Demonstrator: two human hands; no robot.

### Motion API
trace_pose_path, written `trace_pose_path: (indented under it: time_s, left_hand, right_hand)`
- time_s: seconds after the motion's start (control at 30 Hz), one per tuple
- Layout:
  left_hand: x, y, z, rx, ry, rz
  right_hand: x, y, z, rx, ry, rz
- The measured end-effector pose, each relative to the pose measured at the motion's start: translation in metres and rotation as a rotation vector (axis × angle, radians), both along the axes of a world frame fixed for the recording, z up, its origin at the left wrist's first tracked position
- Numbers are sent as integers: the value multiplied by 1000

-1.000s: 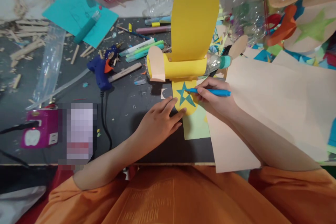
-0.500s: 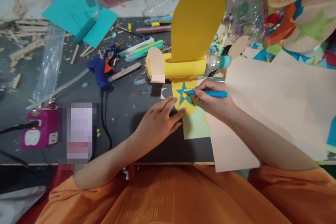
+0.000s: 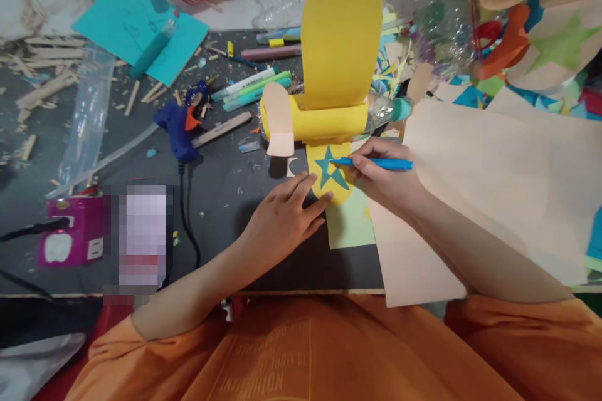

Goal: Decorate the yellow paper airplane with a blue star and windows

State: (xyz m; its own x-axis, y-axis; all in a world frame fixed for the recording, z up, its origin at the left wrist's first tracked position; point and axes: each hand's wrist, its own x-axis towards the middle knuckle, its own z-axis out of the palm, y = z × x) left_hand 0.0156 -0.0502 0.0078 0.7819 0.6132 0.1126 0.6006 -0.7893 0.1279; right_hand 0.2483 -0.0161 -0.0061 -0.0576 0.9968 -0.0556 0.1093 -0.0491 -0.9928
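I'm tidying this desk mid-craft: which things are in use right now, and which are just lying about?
In use: blue marker in the right hand; yellow paper piece with the star, pressed by the left hand.

Lying about: glue gun, markers, teal sheet, wooden sticks.

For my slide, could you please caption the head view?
Right hand colours a blue star on yellow paper with a blue marker; left hand steadies it.
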Motion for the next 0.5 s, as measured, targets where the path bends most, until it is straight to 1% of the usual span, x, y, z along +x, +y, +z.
trace_pose_path:
  time_s: [0.13, 0.3, 0.5]
  left_hand:
    - [0, 0, 0, -12, 20, 11]
    - [1, 0, 0, -29, -8, 4]
    - [1, -1, -2, -59, -15, 21]
  right_hand:
    - [0, 0, -1, -29, -31, 1]
    - [-1, 0, -2, -21, -42, -15]
    - [-2, 1, -1, -22, -57, -2]
